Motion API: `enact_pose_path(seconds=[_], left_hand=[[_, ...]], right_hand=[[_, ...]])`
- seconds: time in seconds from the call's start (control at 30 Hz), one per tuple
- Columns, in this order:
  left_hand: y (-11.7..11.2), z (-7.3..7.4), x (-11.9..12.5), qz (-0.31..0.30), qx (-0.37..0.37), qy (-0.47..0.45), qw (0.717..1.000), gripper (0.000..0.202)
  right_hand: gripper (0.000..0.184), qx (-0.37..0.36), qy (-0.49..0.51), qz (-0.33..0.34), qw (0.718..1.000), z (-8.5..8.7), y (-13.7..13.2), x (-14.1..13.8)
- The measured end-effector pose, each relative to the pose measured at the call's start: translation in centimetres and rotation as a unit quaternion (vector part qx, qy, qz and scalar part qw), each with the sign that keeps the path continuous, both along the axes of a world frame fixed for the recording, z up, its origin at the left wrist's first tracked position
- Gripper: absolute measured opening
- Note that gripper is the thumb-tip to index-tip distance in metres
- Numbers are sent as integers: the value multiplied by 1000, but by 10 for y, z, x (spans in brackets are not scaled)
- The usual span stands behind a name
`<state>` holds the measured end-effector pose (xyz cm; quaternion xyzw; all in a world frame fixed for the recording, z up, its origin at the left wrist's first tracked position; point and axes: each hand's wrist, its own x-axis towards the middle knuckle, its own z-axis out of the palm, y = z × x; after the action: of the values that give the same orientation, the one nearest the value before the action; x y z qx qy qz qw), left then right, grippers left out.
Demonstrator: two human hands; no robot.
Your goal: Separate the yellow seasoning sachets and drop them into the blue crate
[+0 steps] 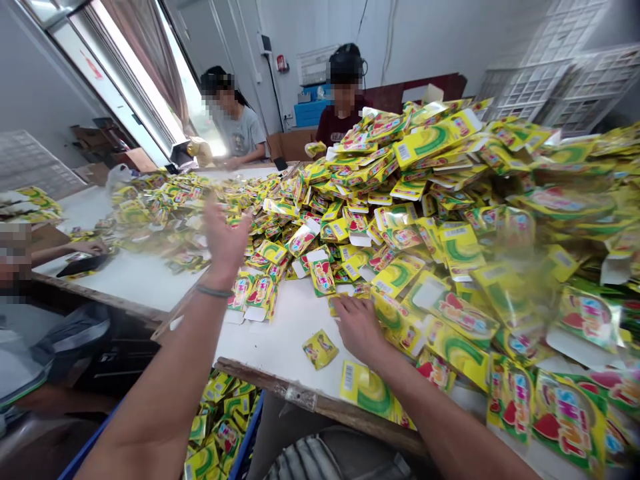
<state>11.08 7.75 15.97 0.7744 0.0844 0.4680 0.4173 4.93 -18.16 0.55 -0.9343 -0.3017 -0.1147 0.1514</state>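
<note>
A large heap of yellow-green printed cards (425, 193) covers the white table (285, 333). My left hand (225, 237) is raised above the table near the pile's left side, fingers spread and blurred, holding nothing I can see. My right hand (357, 327) lies flat on the table at the foot of the heap, fingers stretched out and touching cards there. A single small card (320, 348) lies just left of my right hand. Another card (367, 388) lies at the table's front edge under my right forearm.
Two people sit at the far side of the table (240, 127) (345, 107). Another person's hand (87, 248) rests on the table at the left. A blue bin (240, 440) with cards stands below the table's front edge. White crates (550, 87) are stacked at the back right.
</note>
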Motion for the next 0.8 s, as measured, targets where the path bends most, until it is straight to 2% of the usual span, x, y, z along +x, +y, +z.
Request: enact_pose_path(seconds=[0.03, 0.07, 0.1, 0.13, 0.2, 0.23, 0.3, 0.4, 0.47, 0.5, 0.57, 0.63, 0.67, 0.7, 0.77, 0.8], left_hand=[[-17, -8, 0, -25, 65, 34, 997, 43], [-38, -21, -3, -84, 127, 79, 985, 26], [-59, -37, -6, -146, 191, 132, 962, 14], [-80, -54, -8, -211, 257, 195, 923, 12], [-112, -85, -8, -276, 389, 270, 836, 15], [-121, -97, -6, -276, 438, 283, 808, 15], [-129, -114, 1, -250, 500, 286, 778, 18], [-123, -122, 9, -216, 543, 274, 764, 22], [-117, -121, 10, -218, 532, 276, 770, 25], [-114, -120, 9, -221, 508, 283, 783, 24], [-106, -118, 3, -208, 401, 305, 838, 22], [-99, -117, -11, -193, 209, 315, 905, 19], [-95, -117, -20, -199, 89, 312, 925, 16], [-91, -118, -30, -221, -33, 304, 926, 13], [-86, -120, -51, -278, -238, 291, 884, 20], [-84, -121, -61, -296, -302, 288, 859, 27]], right_hand=[[43, -7, -3, 5, 1000, 0, 0, 1], [42, -10, -8, 10, 1000, 0, -1, 2], [39, -10, -13, 17, 1000, 0, -2, 3], [36, -6, -17, 22, 1000, 0, -4, 4], [30, 10, -20, 34, 999, -2, -9, 8], [29, 20, -20, 42, 999, -3, -11, 9], [29, 41, -22, 62, 997, -7, -14, 12], [22, 78, -31, 90, 992, -10, -16, 12], [22, 116, -37, 93, 988, -8, -16, 11], [24, 141, -35, 89, 985, -7, -16, 11], [25, 197, -8, 62, 978, -2, -17, 10], [29, 253, 54, 15, 966, 6, -18, 10], [31, 280, 93, -9, 956, 10, -19, 9], [33, 306, 129, -28, 943, 14, -20, 9], [32, 359, 186, -41, 914, 20, -21, 9], [31, 384, 210, -41, 898, 22, -21, 10]])
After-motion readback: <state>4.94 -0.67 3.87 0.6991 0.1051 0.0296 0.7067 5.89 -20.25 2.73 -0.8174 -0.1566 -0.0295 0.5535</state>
